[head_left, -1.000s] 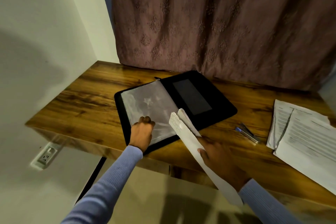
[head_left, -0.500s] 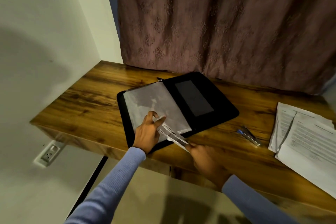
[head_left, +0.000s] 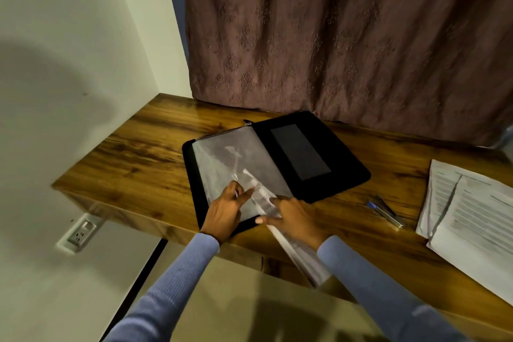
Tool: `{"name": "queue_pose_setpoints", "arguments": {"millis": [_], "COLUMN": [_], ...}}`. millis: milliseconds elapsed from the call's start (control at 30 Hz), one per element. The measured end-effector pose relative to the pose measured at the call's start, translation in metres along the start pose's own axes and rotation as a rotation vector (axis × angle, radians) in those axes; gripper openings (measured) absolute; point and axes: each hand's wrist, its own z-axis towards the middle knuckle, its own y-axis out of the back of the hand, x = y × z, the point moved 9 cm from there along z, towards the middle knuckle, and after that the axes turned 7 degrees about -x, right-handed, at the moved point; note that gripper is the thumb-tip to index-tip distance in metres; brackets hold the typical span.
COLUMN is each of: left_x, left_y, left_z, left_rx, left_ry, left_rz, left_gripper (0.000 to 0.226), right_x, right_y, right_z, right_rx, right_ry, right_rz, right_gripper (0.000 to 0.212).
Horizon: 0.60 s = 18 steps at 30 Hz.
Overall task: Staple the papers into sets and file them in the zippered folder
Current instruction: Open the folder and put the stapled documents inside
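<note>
The stapled set (head_left: 266, 203) runs lengthwise from my lap into the folder's clear sleeve (head_left: 230, 164). My right hand (head_left: 294, 219) grips it, pushing forward; my left hand (head_left: 226, 209) pinches the sleeve's mouth open on the tabletop (head_left: 144, 158).

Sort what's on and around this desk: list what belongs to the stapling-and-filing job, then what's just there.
Job:
- open zippered folder with its clear sleeve
- paper set in the right hand, going into the sleeve
- left hand holding the sleeve open
- stapler
- loose papers

Just there:
- curtain
- wall socket
- desk
</note>
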Motion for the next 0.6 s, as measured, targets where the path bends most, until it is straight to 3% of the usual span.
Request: {"name": "queue_pose_setpoints", "arguments": {"millis": [67,167,333,500,600], "left_x": [0.007,0.006,0.010,0.025,0.037], "left_y": [-0.006,-0.014,-0.017,-0.020,-0.020], "left_z": [-0.006,-0.009,-0.007,-0.012,-0.017], "left_rx": [0.045,0.094,0.080,0.036,-0.002], "left_ry": [0.034,0.003,-0.003,0.022,0.020], "left_rz": [-0.014,-0.010,-0.020,-0.083,-0.160], "left_gripper": [0.049,0.053,0.040,0.029,0.022], "right_x": [-0.013,-0.028,-0.060,-0.078,-0.088], "right_y": [-0.002,-0.011,-0.023,-0.038,-0.052], "right_z": [0.006,0.014,0.012,0.009,0.007], "right_rx": [0.010,0.047,0.104,0.191,0.170], "right_ry": [-0.063,-0.059,-0.156,-0.322,-0.478], "right_rz": [0.163,0.256,0.612,0.732,0.930], "right_gripper": [0.059,0.040,0.054,0.064,0.039]}}
